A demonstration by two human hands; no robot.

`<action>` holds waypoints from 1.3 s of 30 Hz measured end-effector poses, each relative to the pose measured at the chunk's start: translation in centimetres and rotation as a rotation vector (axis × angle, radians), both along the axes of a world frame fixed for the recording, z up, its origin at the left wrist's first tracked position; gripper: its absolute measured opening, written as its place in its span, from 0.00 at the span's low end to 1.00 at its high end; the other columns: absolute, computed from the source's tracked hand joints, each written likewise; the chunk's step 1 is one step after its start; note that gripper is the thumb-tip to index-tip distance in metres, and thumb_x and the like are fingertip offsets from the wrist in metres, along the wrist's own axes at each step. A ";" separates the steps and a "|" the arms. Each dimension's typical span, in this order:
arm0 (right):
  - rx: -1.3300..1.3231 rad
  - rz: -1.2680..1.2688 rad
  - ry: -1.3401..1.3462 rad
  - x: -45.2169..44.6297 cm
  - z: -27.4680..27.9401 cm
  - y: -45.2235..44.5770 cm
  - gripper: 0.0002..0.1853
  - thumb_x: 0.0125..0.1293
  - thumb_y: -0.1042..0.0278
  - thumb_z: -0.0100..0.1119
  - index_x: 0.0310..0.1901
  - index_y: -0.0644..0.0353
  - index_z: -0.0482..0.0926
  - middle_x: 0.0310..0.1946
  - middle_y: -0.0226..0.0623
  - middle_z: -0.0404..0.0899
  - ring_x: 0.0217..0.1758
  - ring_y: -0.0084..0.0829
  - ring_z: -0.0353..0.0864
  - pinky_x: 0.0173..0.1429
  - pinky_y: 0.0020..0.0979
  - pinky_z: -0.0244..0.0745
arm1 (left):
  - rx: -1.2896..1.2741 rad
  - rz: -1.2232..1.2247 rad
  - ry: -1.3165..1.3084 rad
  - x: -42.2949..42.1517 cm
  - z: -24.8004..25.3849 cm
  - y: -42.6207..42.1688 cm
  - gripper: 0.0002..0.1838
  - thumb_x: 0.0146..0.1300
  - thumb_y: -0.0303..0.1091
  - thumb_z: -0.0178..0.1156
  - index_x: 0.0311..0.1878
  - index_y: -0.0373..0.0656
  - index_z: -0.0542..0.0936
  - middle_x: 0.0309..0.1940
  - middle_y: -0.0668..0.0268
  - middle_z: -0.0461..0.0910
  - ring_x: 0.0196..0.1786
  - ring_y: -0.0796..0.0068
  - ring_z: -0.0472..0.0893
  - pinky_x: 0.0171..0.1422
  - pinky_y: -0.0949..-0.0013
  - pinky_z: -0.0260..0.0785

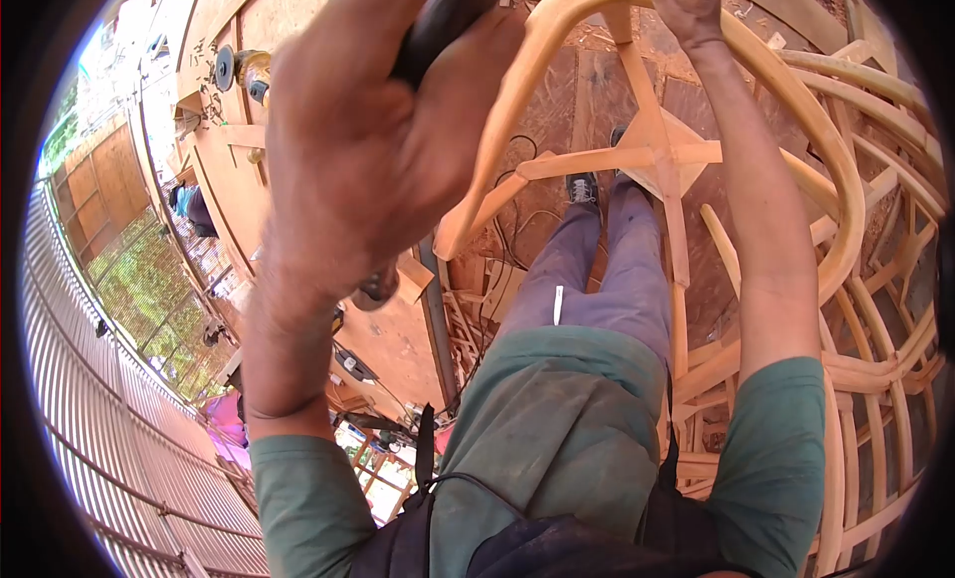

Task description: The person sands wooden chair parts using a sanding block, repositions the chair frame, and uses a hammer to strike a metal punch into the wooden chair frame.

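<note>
My left hand (pixel 388 150) is raised close to the camera and slightly blurred. Its fingers are wrapped round a black object (pixel 448 31), perhaps a tool handle, cut off by the top edge. Ahead of me stands a curved wooden frame (pixel 846 180), pale and smooth, like a chair's bent rail. Crossed wooden bars (pixel 597 162) meet at a square wooden block (pixel 686 145) inside the curve. At the top of the frame my right hand (pixel 686 11) is closed on the rail, its fingertips partly out of view.
Several more curved wooden frames (pixel 875 374) are piled on the right. A wooden bench (pixel 388 349) runs along the left, with a yellow power tool with a dark disc (pixel 244 73) farther up. Cables (pixel 512 230) lie on the floor near my feet. Corrugated sheet (pixel 99 409) is at far left.
</note>
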State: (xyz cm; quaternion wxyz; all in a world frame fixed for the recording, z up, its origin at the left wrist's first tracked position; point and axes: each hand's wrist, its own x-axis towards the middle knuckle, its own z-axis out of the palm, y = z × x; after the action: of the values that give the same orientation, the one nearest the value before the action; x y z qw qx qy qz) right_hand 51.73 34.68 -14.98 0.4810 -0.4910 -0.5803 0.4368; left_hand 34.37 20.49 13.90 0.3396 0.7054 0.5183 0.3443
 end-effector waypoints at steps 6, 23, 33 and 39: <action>-0.084 -0.025 0.420 0.2 -1.2 0.8 0.03 0.79 0.72 0.54 0.48 0.58 0.71 0.35 0.37 0.85 0.36 0.26 0.86 0.44 0.26 0.84 | -0.353 0.370 0.053 -6.0 -5.2 -5.6 0.36 0.72 0.21 0.59 0.82 0.40 0.60 0.44 0.65 0.85 0.30 0.85 0.76 0.35 0.78 0.71; -0.099 0.066 0.221 -0.2 -0.8 0.6 0.02 0.76 0.74 0.57 0.45 0.59 0.74 0.34 0.31 0.85 0.36 0.21 0.84 0.44 0.25 0.81 | -0.573 0.507 -0.068 -5.7 -9.1 -10.7 0.38 0.72 0.22 0.57 0.84 0.44 0.57 0.28 0.72 0.77 0.23 0.87 0.70 0.27 0.78 0.65; -0.188 -0.048 -0.008 -0.8 0.7 -0.7 0.13 0.74 0.59 0.58 0.47 0.59 0.82 0.40 0.52 0.86 0.45 0.53 0.86 0.49 0.45 0.80 | -0.401 0.304 0.069 -4.8 -9.1 -5.7 0.39 0.71 0.22 0.58 0.84 0.43 0.57 0.29 0.72 0.77 0.23 0.87 0.71 0.27 0.77 0.66; -0.073 -0.053 -0.133 -0.7 0.4 -0.2 0.09 0.73 0.64 0.63 0.43 0.59 0.77 0.30 0.43 0.84 0.35 0.41 0.88 0.41 0.39 0.80 | -0.401 0.297 0.067 -2.2 -4.5 -1.9 0.38 0.70 0.24 0.60 0.81 0.38 0.58 0.52 0.51 0.78 0.51 0.64 0.79 0.53 0.68 0.72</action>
State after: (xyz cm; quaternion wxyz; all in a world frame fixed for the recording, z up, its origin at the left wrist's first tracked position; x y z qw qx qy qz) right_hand 51.02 34.43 -14.60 0.4345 -0.5513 -0.5816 0.4112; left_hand 32.20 18.58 9.43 0.4011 0.5511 0.6851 0.2572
